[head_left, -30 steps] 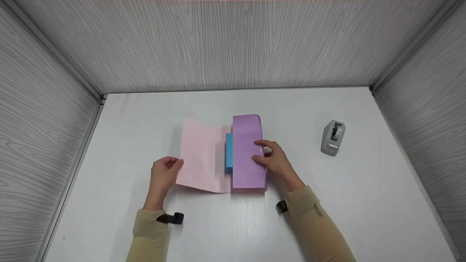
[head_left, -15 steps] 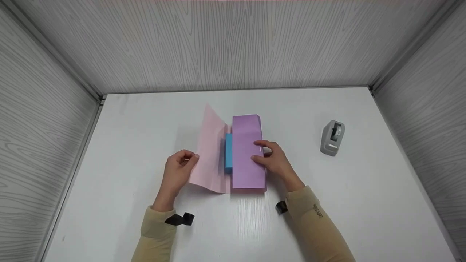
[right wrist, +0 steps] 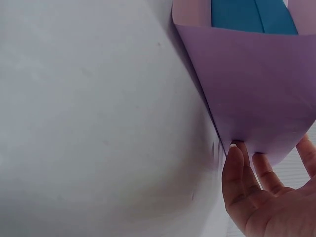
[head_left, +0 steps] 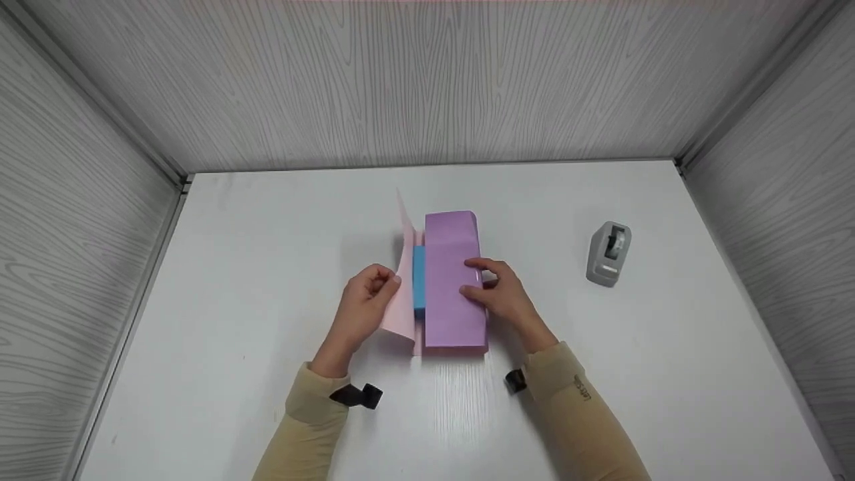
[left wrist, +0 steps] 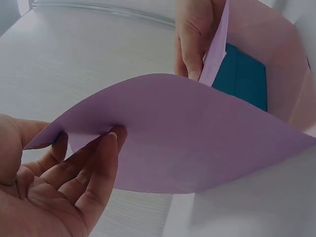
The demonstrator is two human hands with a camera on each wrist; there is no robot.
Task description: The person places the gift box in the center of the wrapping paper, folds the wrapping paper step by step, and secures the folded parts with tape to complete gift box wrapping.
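Observation:
A sheet of wrapping paper, purple outside and pale pink inside, lies partly folded around a blue box. Its right side covers most of the box, so only a blue strip shows in the head view. My left hand pinches the edge of the left flap, which stands raised beside the box and bows in the left wrist view. At the right fold, my right hand holds the paper against the box, thumb and index finger on top. Other fingertips touch the purple side in the right wrist view.
A grey tape dispenser with a roll in it stands to the right on the white table. Wood-grained panels enclose the table at the back and on both sides.
My left hand has moved right, lifting the left flap from a low slant to nearly upright next to the box. The right hand has stayed in place on the folded side.

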